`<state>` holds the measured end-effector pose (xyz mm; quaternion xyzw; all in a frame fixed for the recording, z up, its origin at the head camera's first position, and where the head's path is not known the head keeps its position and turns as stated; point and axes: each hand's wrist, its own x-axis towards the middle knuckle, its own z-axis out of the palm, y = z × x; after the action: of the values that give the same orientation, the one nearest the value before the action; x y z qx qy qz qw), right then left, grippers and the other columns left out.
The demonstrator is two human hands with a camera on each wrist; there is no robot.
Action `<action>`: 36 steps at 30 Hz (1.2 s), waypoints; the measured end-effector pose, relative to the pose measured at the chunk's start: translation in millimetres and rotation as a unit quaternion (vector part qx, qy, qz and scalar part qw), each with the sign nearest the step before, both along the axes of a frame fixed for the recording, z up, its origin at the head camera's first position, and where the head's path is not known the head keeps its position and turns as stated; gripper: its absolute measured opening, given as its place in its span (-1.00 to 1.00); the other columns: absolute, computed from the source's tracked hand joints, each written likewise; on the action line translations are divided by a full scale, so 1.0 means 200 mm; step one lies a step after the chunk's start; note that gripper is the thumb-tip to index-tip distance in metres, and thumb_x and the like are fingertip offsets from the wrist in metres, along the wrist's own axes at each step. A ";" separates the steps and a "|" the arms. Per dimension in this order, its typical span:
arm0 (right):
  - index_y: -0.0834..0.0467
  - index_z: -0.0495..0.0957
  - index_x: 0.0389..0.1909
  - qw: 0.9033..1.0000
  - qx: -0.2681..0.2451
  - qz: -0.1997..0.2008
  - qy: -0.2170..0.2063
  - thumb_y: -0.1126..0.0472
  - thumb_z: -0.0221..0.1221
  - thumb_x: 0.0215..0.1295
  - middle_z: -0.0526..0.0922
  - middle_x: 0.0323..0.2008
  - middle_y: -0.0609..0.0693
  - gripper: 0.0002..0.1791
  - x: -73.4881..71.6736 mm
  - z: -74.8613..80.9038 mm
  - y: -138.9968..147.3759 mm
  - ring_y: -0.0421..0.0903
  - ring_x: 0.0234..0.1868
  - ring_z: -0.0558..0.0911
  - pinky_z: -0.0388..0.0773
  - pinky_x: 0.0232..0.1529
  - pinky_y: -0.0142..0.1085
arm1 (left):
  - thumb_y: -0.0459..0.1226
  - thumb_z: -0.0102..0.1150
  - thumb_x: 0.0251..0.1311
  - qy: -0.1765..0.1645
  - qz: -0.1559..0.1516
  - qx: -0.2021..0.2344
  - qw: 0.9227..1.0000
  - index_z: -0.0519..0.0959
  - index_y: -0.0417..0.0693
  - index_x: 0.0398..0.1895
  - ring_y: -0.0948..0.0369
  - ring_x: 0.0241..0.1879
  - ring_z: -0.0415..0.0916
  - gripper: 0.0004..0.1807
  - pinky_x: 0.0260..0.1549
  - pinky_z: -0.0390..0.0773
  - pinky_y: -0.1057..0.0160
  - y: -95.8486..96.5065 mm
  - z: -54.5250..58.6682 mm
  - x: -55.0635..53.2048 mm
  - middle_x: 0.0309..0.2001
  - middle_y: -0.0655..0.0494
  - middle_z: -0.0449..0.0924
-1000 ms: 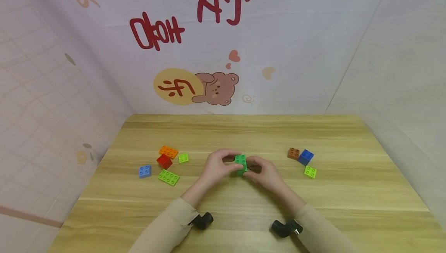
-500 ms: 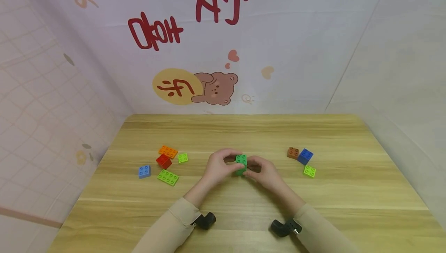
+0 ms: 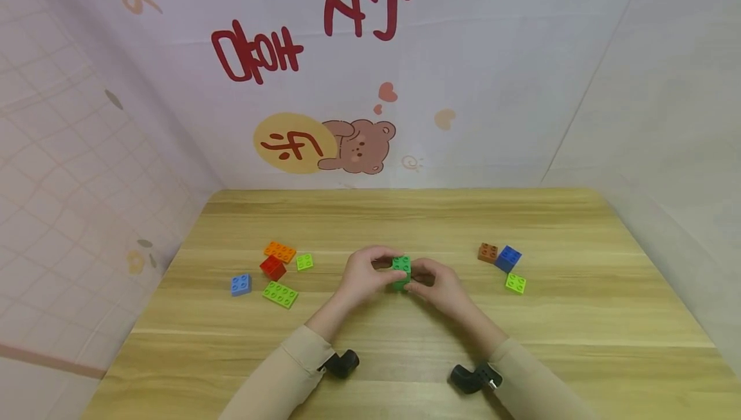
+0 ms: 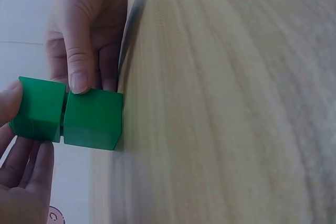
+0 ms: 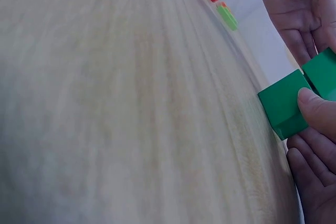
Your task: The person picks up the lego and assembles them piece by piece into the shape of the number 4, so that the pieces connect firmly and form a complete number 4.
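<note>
Two green building blocks stand one above the other at the table's middle. My left hand (image 3: 365,275) pinches the upper green block (image 3: 401,263), thumb in front and fingers behind. The lower green block (image 4: 93,119) rests on the table, and my right hand (image 3: 440,286) holds it between thumb and fingers. In the left wrist view a narrow dark gap shows between the blocks, with the upper one nearly in line over the lower. The right wrist view shows my right thumb (image 5: 317,109) on the lower block's side.
Left on the wooden table (image 3: 370,214) lie orange (image 3: 280,252), red (image 3: 273,268), light blue (image 3: 240,285) and lime (image 3: 280,294) bricks, plus a small lime brick (image 3: 304,262). On the right are brown (image 3: 487,253), blue (image 3: 509,258) and lime (image 3: 516,283) bricks.
The upper green block has shifted slightly right with my left hand, coming more in line with the lower block. My right hand has hardly moved.
</note>
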<state>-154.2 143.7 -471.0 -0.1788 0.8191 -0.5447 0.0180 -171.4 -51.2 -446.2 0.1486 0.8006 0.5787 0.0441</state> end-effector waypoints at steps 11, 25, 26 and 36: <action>0.22 0.62 0.00 1.000 0.005 -0.011 0.003 0.32 0.38 0.19 0.70 -0.08 0.07 -0.66 -0.06 -0.13 0.04 0.01 -0.05 0.67 0.61 0.02 -0.15 | -0.34 0.50 0.03 -0.010 -0.007 0.020 1.000 0.73 -0.11 -0.08 0.12 -0.11 0.66 -0.67 -0.12 0.63 0.30 0.00 0.00 -0.02 -0.11 0.05 0.67; 0.22 0.60 0.02 1.000 0.007 -0.004 0.010 0.30 0.38 0.19 0.69 -0.07 0.06 -0.63 -0.06 -0.15 0.03 -0.01 -0.04 0.67 0.61 0.02 -0.19 | -0.34 0.49 0.05 -0.019 -0.009 0.028 0.999 0.73 -0.09 -0.07 0.05 -0.08 0.65 -0.68 -0.12 0.63 0.29 -0.01 -0.02 -0.01 -0.09 0.05 0.66; 0.21 0.60 0.02 1.000 0.009 -0.004 0.009 0.30 0.38 0.19 0.69 -0.07 0.05 -0.63 -0.06 -0.15 0.03 -0.02 -0.04 0.67 0.61 0.01 -0.20 | -0.33 0.49 0.06 -0.020 -0.009 0.029 0.999 0.73 -0.08 -0.07 0.05 -0.08 0.65 -0.68 -0.12 0.63 0.28 -0.01 -0.02 -0.01 -0.09 0.06 0.66; 0.17 0.60 0.04 1.000 0.020 -0.009 -0.010 0.28 0.39 0.19 0.69 -0.05 0.00 -0.62 -0.05 -0.13 0.04 -0.06 -0.01 0.66 0.58 0.04 -0.29 | -0.36 0.45 0.10 -0.019 -0.009 0.040 0.999 0.69 -0.19 -0.03 -0.01 -0.05 0.61 -0.67 -0.06 0.62 0.18 0.01 0.00 0.01 -0.05 -0.03 0.63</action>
<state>-165.0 151.6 -496.5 -0.1655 0.8315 -0.5298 0.0247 -168.6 -49.6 -446.3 0.1464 0.7745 0.6126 0.0582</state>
